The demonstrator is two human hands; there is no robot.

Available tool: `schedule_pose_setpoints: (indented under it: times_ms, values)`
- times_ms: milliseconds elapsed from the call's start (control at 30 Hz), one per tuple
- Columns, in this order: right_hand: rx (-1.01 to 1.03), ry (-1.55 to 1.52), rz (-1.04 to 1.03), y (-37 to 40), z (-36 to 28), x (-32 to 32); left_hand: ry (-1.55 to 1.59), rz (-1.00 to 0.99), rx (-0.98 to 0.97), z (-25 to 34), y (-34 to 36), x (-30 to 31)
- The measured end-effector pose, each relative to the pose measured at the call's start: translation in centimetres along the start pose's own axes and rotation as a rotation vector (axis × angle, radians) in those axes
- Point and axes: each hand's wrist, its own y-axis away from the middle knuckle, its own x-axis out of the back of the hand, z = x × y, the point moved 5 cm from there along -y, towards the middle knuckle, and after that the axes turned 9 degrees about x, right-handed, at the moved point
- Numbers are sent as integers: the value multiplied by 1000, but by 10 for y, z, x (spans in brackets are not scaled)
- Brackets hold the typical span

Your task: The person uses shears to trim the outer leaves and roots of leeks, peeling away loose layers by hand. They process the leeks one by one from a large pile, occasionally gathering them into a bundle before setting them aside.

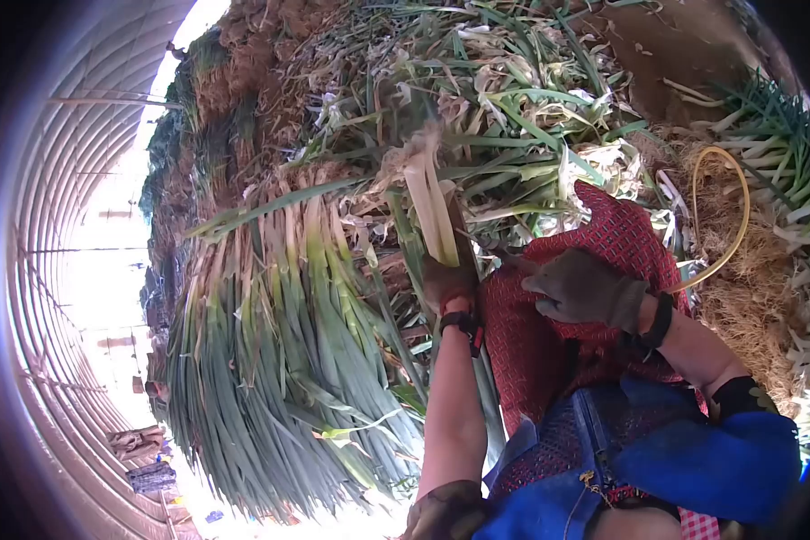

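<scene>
My left hand [447, 284], in a dark glove, is closed around a few long green onions [430, 202]. Their white stalks and roots point up and away from me, with the root ends blurred. My right hand [587, 290], in a grey-brown glove, is curled above my red patterned trouser leg. A thin dark nozzle [506, 256] pokes out from its fingers toward the stalks. The yellow hose [745, 211] runs up to this hand's wrist; most of what the hand grips is hidden.
A thick row of untrimmed green onions [288, 333] lies to the left, leaves toward me. Peeled leaf scraps [540, 99] heap up ahead. Cleaned onions [783, 162] and a root pile [747, 315] lie right. A ribbed greenhouse wall [54, 270] curves along the left.
</scene>
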Motion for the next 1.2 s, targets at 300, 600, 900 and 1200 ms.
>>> schedule_pose_setpoints:
  times_ms: [300, 600, 900, 1200]
  values:
    - [-39, -50, -53, 2, 0, 7, 860, -264, -6, -48, 11, 98]
    - [-209, -273, 169, -26, -13, 61, 1052, -171, 58, -109, 165, 194]
    - [57, -550, 144, -154, -64, 35, 1026, -378, -602, -173, 237, 142]
    - [-50, -220, 526, -128, -26, 64, 999, -168, -934, -65, 301, 191]
